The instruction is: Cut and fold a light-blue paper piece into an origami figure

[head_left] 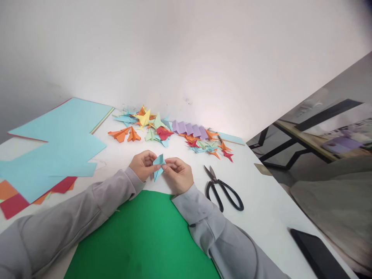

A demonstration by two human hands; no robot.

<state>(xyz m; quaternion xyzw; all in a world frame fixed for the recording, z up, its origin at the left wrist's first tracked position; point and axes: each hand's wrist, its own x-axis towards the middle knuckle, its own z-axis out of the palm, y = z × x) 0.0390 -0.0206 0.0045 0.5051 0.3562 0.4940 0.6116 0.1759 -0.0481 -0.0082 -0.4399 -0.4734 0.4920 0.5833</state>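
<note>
Between my two hands is a small folded piece of light blue paper (158, 174), pointed at its lower end and held just above the white table. My left hand (143, 166) pinches its left side between thumb and fingers. On the other side, my right hand (179, 174) grips the right edge with thumb and forefinger. A large green sheet (139, 236) lies under my forearms, its far edge close below my hands. Black-handled scissors (214, 180) rest to the right of my right hand, blades slightly apart.
Folded paper figures in several colours (145, 118) lie along the wall, beside a purple pleated strip (190, 129). Light blue sheets (61, 120) spread over the left, with red paper (16, 205) nearer me. A black phone-like slab (318, 252) sits by the table's right edge.
</note>
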